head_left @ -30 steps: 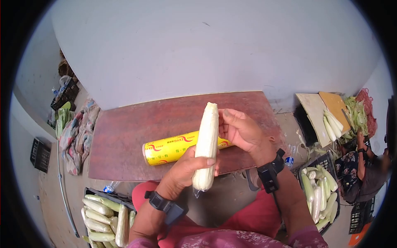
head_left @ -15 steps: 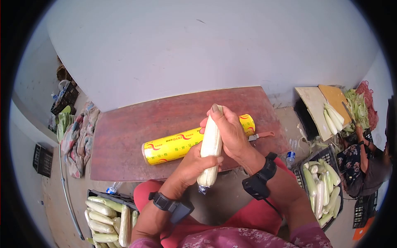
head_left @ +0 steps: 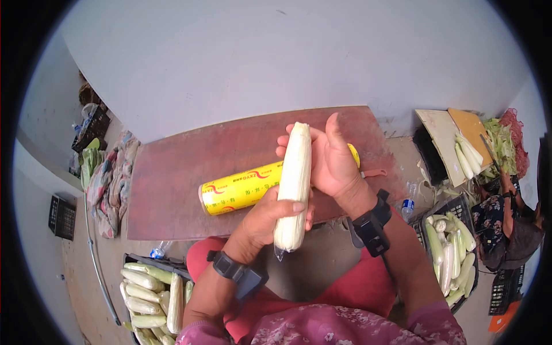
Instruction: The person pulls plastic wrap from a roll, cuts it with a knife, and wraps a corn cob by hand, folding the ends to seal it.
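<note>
A pale corn cob (head_left: 294, 178) stands nearly upright between my hands, with a bit of clear film hanging at its lower tip. My left hand (head_left: 267, 218) is wrapped round its lower part, thumb across the front. Beside and behind its upper part, my right hand (head_left: 330, 161) is open, palm up, thumb spread away from the cob; its fingers pass partly behind it. Behind both hands, a yellow printed roll (head_left: 238, 188) lies on the reddish table (head_left: 167, 172), its middle hidden by the cob and hands.
Crates of pale cobs (head_left: 144, 296) (head_left: 451, 256) stand low at left and right. A knife with a reddish handle (head_left: 375, 172) lies on the table's right. Bottles, crumpled cloth (head_left: 109, 195) and a pole (head_left: 99, 264) are on the floor. Another person (head_left: 509, 224) sits far right.
My right hand has opened, its thumb lifting off the cob's upper end. The cob has moved up slightly in view, still in my left hand.
</note>
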A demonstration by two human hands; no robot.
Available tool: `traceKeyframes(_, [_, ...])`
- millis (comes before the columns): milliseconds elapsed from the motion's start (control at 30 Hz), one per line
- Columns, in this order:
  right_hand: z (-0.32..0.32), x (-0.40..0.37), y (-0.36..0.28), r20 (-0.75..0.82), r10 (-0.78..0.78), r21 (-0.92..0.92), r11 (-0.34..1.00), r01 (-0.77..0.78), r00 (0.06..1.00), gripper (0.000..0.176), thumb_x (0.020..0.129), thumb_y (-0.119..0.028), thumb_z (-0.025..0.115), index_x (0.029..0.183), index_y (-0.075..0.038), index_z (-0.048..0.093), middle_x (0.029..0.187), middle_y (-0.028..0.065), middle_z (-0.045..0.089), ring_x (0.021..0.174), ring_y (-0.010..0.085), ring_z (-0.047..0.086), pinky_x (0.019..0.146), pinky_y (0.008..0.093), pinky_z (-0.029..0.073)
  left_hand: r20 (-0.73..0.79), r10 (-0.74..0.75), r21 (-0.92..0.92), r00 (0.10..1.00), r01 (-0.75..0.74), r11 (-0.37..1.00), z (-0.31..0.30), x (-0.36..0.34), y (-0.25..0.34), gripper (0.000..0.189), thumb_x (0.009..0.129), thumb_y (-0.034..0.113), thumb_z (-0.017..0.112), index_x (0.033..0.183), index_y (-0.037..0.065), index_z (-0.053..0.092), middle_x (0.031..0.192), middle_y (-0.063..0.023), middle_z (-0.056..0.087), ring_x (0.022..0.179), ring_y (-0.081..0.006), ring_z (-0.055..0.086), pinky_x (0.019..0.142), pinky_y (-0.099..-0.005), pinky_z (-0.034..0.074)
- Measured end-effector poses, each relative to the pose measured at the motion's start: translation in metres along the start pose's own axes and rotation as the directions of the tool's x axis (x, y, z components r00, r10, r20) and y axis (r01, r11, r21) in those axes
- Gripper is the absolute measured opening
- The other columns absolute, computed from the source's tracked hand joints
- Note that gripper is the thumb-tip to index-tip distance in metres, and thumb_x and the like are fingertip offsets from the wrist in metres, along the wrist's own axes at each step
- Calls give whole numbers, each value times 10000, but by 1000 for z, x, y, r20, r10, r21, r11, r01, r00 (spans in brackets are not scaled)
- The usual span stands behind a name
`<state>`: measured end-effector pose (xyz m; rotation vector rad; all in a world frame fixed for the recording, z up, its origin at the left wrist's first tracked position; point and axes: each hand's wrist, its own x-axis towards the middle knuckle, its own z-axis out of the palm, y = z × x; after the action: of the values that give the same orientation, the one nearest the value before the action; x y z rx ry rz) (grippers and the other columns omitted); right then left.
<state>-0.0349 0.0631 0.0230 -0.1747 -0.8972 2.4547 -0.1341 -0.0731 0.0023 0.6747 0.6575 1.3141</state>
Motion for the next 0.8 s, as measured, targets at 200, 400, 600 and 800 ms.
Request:
traceKeyframes(200, [15, -7, 3, -34, 12, -316, 949, -22, 999, 505, 885, -480, 644, 1124, -49, 533, 992, 112, 640, 913, 223, 650, 811, 362, 545, 69, -15, -113, 998, 22, 993, -5, 0, -3, 358, 823, 186, 664, 1093, -4, 522, 828, -110, 612, 699, -193, 627, 648, -307, 545])
traceKeyframes(400, [14, -3, 8, -147, -65, -327, 945, 13, 987, 347, 875, -366, 680, 999, -83, 522, 856, 65, 613, 731, 135, 627, 653, 280, 542, -92, -106, -85, 990, 99, 992, 1, 1, 0, 324, 873, 187, 658, 1100, 5, 516, 855, -109, 628, 704, -192, 657, 647, -298, 569])
traceKeyframes(600, [-4, 5, 9, -265, -189, -413, 908, 66, 946, 363, 857, -350, 703, 995, -78, 505, 823, 54, 594, 684, 119, 605, 598, 261, 522, -276, -83, 181, 957, 137, 974, 8, 11, -12, 396, 864, 207, 707, 1137, 4, 504, 908, -88, 623, 715, -182, 659, 674, -318, 585])
traceKeyframes(800, [-14, 12, 10, -384, -319, -448, 885, 128, 866, 375, 844, -341, 721, 984, -74, 498, 813, 58, 578, 667, 134, 593, 576, 282, 520, -343, 371, 799, 863, 60, 598, 10, 13, -33, 525, 763, 203, 780, 1130, -33, 488, 966, -177, 628, 853, -286, 648, 745, -372, 512])
